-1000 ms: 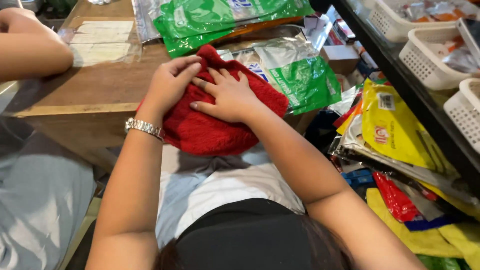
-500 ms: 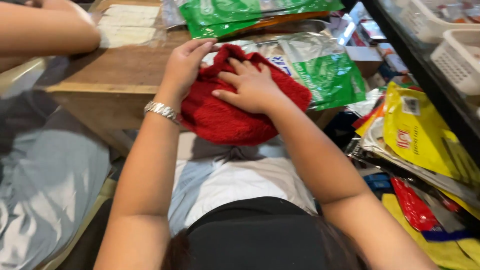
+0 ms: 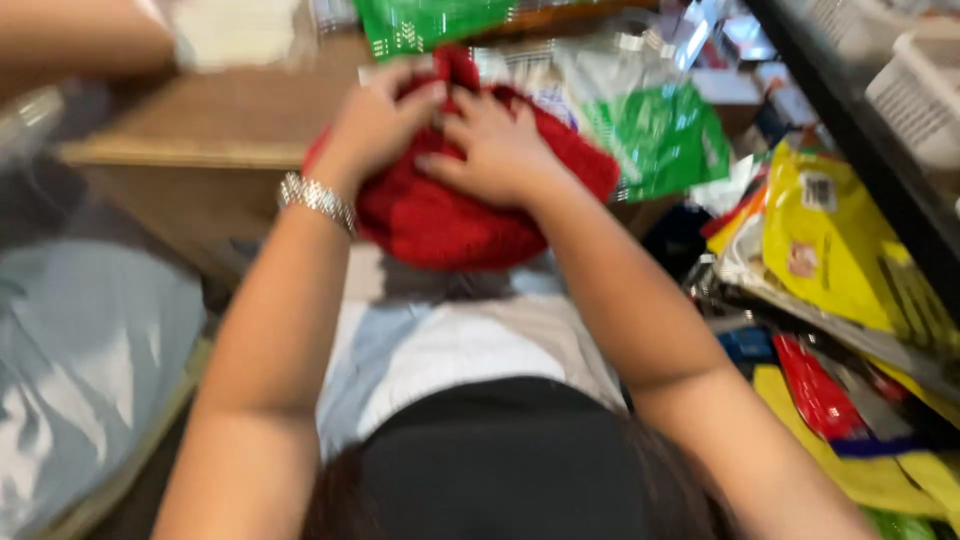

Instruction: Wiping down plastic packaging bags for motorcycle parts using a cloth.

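Both hands — left hand [image 3: 375, 120], right hand [image 3: 495, 150] — palms down, fingers spread, side by side.

Green plastic packet [image 3: 440, 20] flat on the table [image 3: 200, 120] at twelve o'clock, edge cut off by the frame. Green-and-clear bag [image 3: 655, 130] at one o'clock. Yellow pouch [image 3: 830, 240] at three o'clock. Red packet [image 3: 815, 385] and more yellow wrappers [image 3: 870, 480] at four o'clock, blurred.
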